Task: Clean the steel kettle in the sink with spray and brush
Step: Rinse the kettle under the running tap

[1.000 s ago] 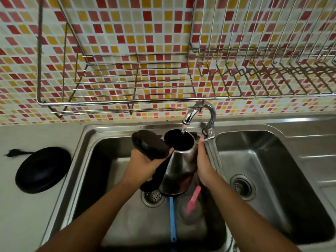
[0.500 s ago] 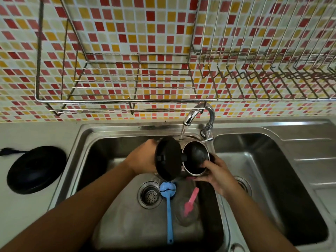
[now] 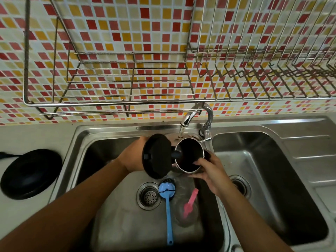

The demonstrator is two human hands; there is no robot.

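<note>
The steel kettle (image 3: 189, 157) is held tipped toward me over the left sink basin (image 3: 116, 215), its dark mouth facing the camera and its black lid (image 3: 157, 156) hanging open to the left. My left hand (image 3: 133, 155) grips the kettle behind the lid, where the handle is hidden. My right hand (image 3: 211, 172) holds the kettle's rim and lower side. Water runs from the tap (image 3: 189, 118) onto the kettle's top edge. A blue-handled brush (image 3: 168, 199) lies in the basin below. No spray bottle is in view.
A clear spray-like container with a pink piece (image 3: 187, 206) lies beside the brush. The drain (image 3: 149, 196) sits left of it. The black kettle base (image 3: 30, 172) rests on the left counter. A wire dish rack (image 3: 127, 88) hangs above; the right basin (image 3: 272, 179) is alongside.
The kettle went from standing upright under the tap to tipped with its mouth toward me, then rose slightly. My right hand moved from its side to its lower rim.
</note>
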